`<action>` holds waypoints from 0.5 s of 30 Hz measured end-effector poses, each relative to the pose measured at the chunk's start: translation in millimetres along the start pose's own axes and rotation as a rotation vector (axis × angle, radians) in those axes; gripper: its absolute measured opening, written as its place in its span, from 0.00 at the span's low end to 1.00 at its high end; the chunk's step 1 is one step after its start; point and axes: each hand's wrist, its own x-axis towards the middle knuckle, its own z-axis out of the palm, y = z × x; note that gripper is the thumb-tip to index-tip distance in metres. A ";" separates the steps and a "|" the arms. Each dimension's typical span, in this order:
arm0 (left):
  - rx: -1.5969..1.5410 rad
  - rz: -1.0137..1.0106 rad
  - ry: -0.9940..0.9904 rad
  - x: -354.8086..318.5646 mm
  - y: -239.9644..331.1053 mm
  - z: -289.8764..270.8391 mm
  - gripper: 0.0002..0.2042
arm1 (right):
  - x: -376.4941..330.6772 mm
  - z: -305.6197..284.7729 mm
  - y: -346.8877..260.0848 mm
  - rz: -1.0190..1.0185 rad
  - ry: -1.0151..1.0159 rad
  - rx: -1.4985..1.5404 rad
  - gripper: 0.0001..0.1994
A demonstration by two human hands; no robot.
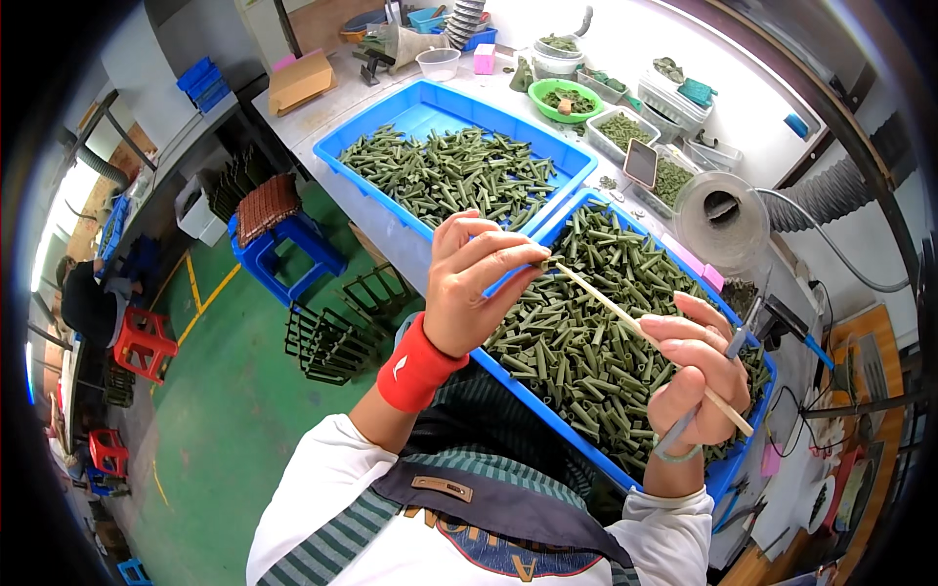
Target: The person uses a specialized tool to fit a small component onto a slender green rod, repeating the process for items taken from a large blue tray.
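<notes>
Apparently pinching a small green piece [548,263] in left grip [476,278] above nearer blue tray [723,474], holding thin stick [620,313] and grey tool [738,342] in right grip [702,376], over same tray.

Smooth wooden stick [600,298], matt tube pieces [601,356], glossy plastic tray [422,115], cloth wristband [417,367]
</notes>
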 end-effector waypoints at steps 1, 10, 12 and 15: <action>-0.002 0.000 -0.005 -0.2 0.6 -0.1 0.13 | 1.5 0.9 -1.1 0.009 -0.020 0.011 0.16; -0.018 0.027 -0.050 -0.6 5.3 -1.5 0.13 | 3.9 8.4 1.0 -0.012 -0.169 -0.068 0.07; -0.028 0.012 -0.053 -0.3 6.0 -1.5 0.13 | 2.5 6.1 1.0 0.013 -0.144 -0.077 0.11; -0.051 -0.020 -0.059 -1.0 4.8 -1.4 0.12 | -0.5 -4.3 -2.9 0.017 0.000 -0.043 0.20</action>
